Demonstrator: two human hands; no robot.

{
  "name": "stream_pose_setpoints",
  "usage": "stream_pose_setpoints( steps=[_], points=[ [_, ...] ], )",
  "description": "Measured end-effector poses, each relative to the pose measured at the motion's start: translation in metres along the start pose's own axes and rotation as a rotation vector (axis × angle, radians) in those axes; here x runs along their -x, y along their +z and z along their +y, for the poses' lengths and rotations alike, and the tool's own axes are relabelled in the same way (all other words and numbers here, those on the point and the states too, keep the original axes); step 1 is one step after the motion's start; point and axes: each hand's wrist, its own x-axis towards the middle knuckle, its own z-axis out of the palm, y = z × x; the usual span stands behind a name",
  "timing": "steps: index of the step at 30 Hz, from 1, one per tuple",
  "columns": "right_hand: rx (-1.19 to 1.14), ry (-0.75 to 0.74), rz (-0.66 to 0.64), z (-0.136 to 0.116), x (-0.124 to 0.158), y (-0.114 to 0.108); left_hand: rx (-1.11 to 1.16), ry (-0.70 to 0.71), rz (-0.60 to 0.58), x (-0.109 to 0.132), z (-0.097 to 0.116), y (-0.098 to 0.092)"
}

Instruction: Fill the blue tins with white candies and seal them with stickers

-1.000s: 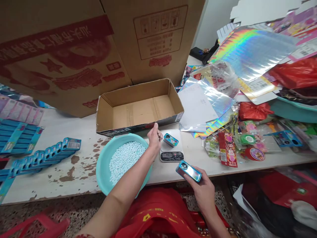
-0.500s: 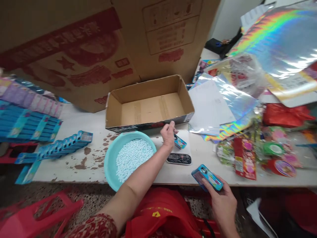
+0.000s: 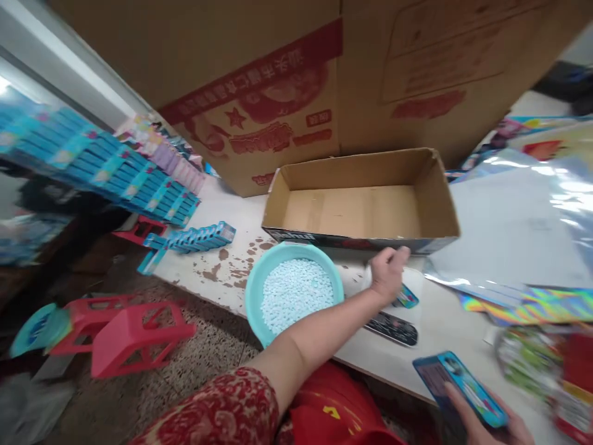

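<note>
My left hand reaches over a small white scale and closes its fingers on a little blue tin that sits on the scale's plate. My right hand, at the bottom right edge, grips a second blue tin with a picture on it; only some fingers show. A teal basin full of pale blue tablets stands just left of my left arm. Behind the hand lies an open cardboard tray with nothing in it.
Big cardboard cartons stand at the back. Blue packets lie in rows on the stained white table, more stacked at left. Holographic sheets and colourful wrappers cover the right. Red plastic stools stand on the floor at left.
The view has swung to the left, so everything has shifted right in the picture. My left hand has come down onto the tin on the scale. My right hand still holds its tin.
</note>
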Motion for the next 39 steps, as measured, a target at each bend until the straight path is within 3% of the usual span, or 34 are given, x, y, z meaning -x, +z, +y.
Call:
stream_pose_setpoints(
  steps=[2,6,9,13,16,20,24,27,29,34,39],
  points=[
    [0.0,0.057,0.081,-0.012,0.0,0.0,0.057,-0.058,-0.013,-0.005,0.004,-0.001],
    [-0.194,0.107,0.105,-0.03,0.0,0.003,0.253,-0.292,0.01,-0.018,0.025,-0.019],
    [-0.29,0.091,0.119,-0.033,-0.001,0.004,0.336,-0.411,-0.012,-0.025,0.053,-0.057],
    [-0.326,0.059,0.109,-0.03,-0.005,0.004,0.318,-0.49,0.09,-0.02,0.079,-0.128],
    [-0.335,0.049,0.101,-0.031,-0.01,0.006,0.147,-0.594,0.192,-0.002,0.074,-0.179],
    [-0.333,0.035,0.085,-0.037,-0.015,0.012,-0.118,-0.823,0.087,0.03,0.045,-0.226],
    [-0.342,-0.004,0.049,-0.042,-0.017,0.018,-0.501,-0.687,-0.106,0.047,0.026,-0.245],
    [-0.337,-0.02,0.034,-0.042,-0.017,0.021,-0.697,-0.583,-0.265,0.044,0.033,-0.239],
    [-0.334,-0.021,0.028,-0.041,-0.017,0.022,-0.764,-0.49,-0.33,0.037,0.045,-0.222],
    [-0.338,-0.014,0.032,-0.037,-0.016,0.023,-0.739,-0.244,-0.481,0.01,0.067,-0.146],
    [-0.359,-0.018,0.021,-0.03,-0.017,0.022,-0.804,0.004,-0.613,-0.014,0.057,-0.071]
  ],
)
